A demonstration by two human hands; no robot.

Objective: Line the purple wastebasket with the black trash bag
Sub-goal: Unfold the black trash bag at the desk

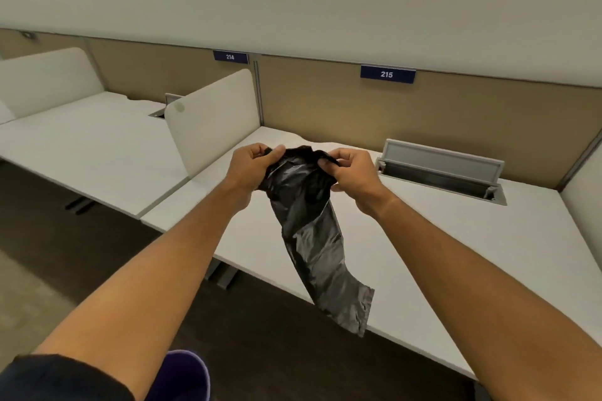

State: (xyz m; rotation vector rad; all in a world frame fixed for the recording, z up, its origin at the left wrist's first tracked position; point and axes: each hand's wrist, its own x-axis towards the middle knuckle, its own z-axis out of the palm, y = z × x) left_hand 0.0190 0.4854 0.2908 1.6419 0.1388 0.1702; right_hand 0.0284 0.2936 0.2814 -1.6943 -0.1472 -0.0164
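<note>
A black trash bag hangs in the air over the white desk, still narrow and creased, its lower end reaching past the desk's front edge. My left hand pinches the bag's top edge on the left. My right hand pinches the same top edge on the right, close to the other hand. The purple wastebasket shows only as part of its rim at the bottom of the view, on the floor below my left forearm; the rest of it is hidden.
The white desk has an open grey cable flap at the back right. A white divider panel separates it from the desk on the left. Tan partitions with number signs stand behind. Dark floor lies in front.
</note>
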